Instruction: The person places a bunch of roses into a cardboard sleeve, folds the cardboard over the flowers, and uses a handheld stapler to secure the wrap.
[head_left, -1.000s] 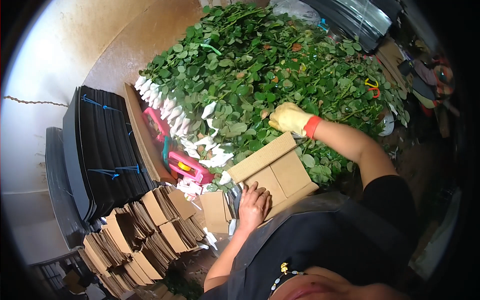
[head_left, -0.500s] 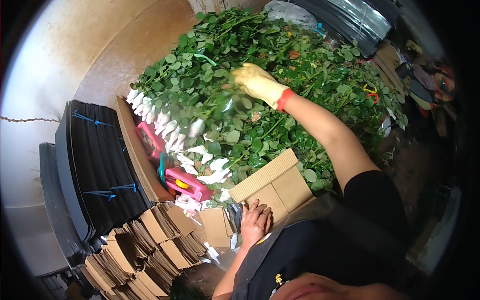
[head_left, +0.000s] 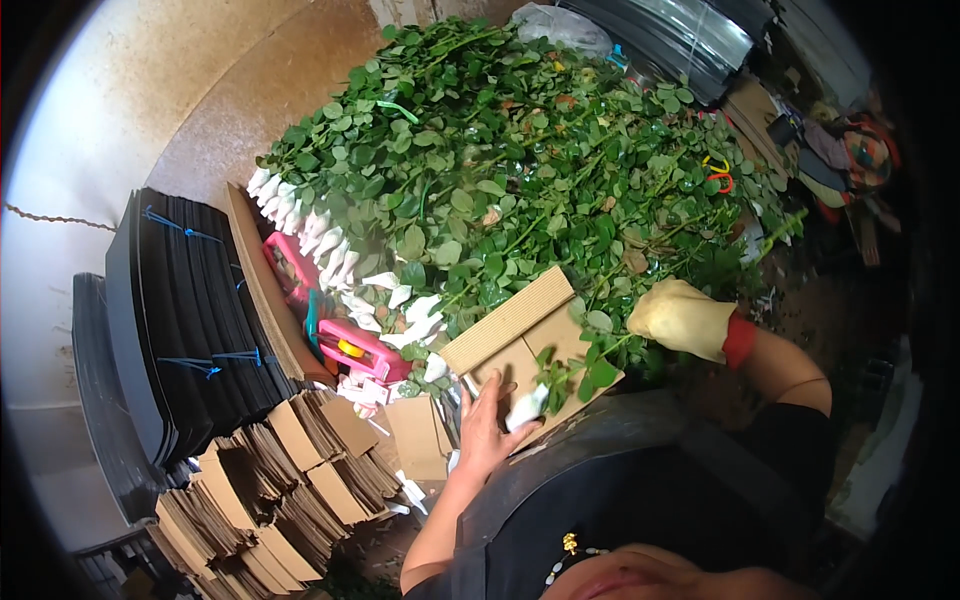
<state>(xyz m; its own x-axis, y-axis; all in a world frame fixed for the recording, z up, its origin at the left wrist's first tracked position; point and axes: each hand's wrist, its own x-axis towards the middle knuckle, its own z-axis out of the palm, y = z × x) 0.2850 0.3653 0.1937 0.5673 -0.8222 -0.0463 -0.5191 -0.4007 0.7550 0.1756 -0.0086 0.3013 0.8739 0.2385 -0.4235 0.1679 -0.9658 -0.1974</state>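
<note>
A cardboard sheet (head_left: 510, 345) with a corrugated strip along its far edge lies in front of me. On it rests a rose (head_left: 527, 405), its head white and apparently wrapped, its leafy stem stretching to the right. My right hand (head_left: 680, 312), in a pale yellow glove with a red cuff, is closed around the stem. My bare left hand (head_left: 485, 425) lies at the cardboard's left side with its fingers apart, the thumb close to the rose head. Beyond the sheet spreads a big heap of leafy rose stems (head_left: 480, 190), with several white heads (head_left: 310, 230) along its left edge.
Left of the heap stand pink plastic holders (head_left: 372, 352) and a tied stack of black sheets (head_left: 185, 320). Folded cardboard pieces (head_left: 290, 490) are piled at the lower left. A plastic bag (head_left: 565, 28) and dark wrapped sheets (head_left: 680, 40) lie at the back.
My right hand has come from over the heap back to the right of the cardboard, bringing a rose onto the sheet. My left hand has spread its fingers beside the rose head.
</note>
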